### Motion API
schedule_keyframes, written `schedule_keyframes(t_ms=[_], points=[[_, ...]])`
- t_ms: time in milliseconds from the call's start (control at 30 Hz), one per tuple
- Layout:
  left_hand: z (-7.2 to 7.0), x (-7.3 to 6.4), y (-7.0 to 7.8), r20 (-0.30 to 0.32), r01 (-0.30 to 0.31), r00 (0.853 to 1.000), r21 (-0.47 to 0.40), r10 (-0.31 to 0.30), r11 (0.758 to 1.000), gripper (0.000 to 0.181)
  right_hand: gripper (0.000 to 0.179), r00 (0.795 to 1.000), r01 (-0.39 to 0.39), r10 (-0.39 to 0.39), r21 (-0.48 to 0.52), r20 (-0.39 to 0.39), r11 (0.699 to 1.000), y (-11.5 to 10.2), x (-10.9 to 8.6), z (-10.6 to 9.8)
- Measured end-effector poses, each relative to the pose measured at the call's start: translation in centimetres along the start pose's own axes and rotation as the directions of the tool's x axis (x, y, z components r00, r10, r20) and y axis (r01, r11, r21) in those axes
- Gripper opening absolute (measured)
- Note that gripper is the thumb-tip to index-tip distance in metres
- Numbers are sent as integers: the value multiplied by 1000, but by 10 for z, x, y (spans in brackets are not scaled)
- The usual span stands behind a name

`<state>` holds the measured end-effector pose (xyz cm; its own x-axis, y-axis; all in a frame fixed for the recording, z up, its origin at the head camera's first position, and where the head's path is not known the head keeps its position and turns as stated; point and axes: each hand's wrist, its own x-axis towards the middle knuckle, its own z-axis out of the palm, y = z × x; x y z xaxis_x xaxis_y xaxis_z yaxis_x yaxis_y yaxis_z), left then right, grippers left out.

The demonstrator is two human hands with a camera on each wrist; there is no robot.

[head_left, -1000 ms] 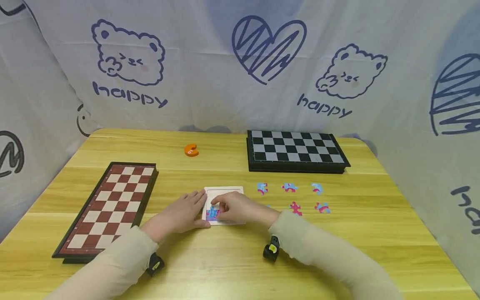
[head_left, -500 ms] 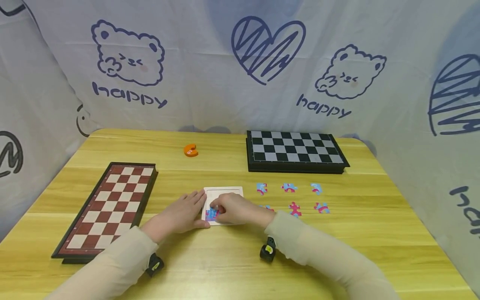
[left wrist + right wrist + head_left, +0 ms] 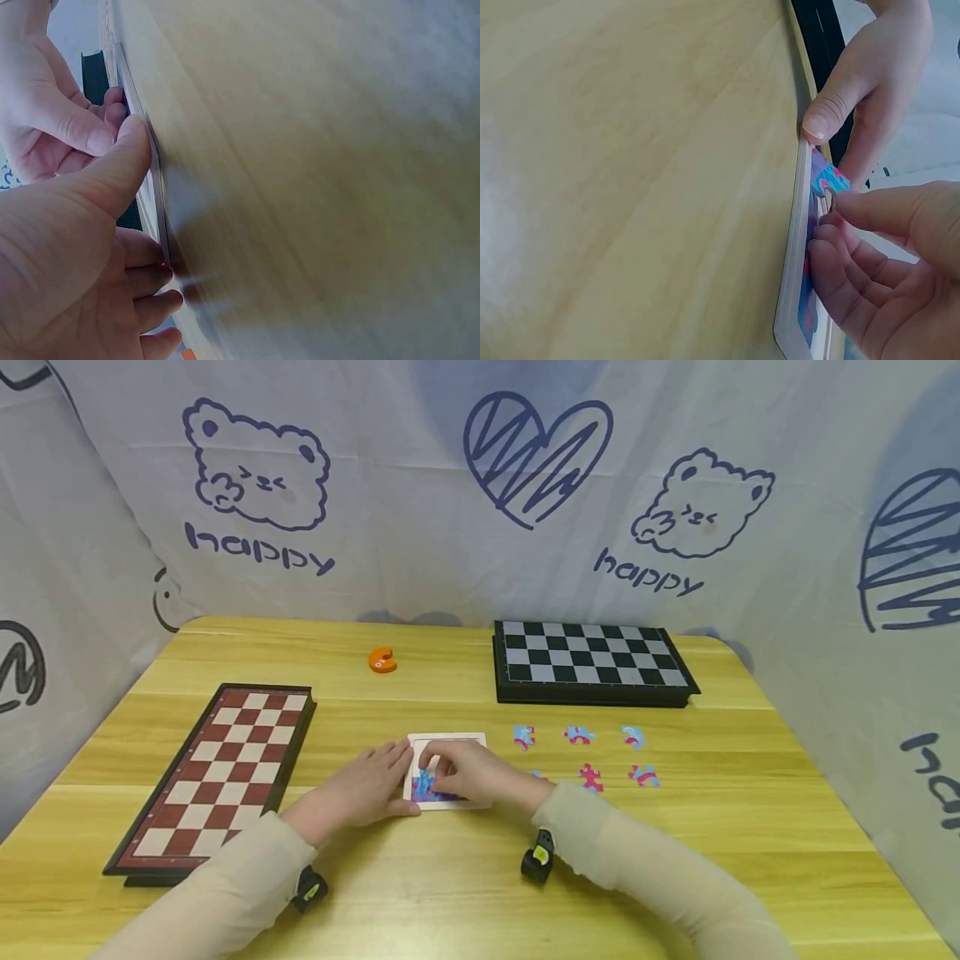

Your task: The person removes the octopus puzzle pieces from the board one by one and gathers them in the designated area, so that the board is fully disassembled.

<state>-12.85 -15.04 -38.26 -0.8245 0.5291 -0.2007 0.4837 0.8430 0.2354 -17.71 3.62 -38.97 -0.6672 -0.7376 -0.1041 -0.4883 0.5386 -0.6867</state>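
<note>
A white-framed jigsaw tray [image 3: 450,737] lies on the table in front of me, with blue, pink and purple puzzle pieces [image 3: 422,788] in its near-left part. My left hand [image 3: 367,783] rests along the tray's left side, fingers extended, thumb at the near corner. Over the tray is my right hand [image 3: 472,770]. In the right wrist view, its thumb and fingertips pinch a small puzzle piece [image 3: 830,198], seen edge-on close over the placed ones. Much of the tray's right half is hidden beneath this hand.
Several loose puzzle pieces [image 3: 578,735] lie in two rows right of the tray, one partly behind the right wrist. A red-and-white chessboard [image 3: 225,777] is at left, a black-and-white chessboard [image 3: 592,660] at back right. An orange C-shaped object [image 3: 382,661] sits farther back.
The right hand dips toward the tray and shifts slightly, then its fingers rise a little, showing more of the blue and purple pieces. The left hand stays in place.
</note>
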Motion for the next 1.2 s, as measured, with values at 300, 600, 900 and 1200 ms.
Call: schedule_keyframes(t_ms=[300,600,900,1200], points=[[1,2,-2,-2,-5,1000,14,5,1000,78,15,999,-29,31,106,-13,994,1,0,-3],[1,1,-1,-3,-7,1000,21,7,1000,79,18,998,-28,36,150,-52,988,9,-15,-17],[0,0,1,0,-8,1000,7,8,1000,78,17,997,-39,50,177,-57,984,24,-57,-36],[2,1,0,7,-4,1000,16,4,1000,79,15,997,-64,69,186,-21,980,46,-99,-42]])
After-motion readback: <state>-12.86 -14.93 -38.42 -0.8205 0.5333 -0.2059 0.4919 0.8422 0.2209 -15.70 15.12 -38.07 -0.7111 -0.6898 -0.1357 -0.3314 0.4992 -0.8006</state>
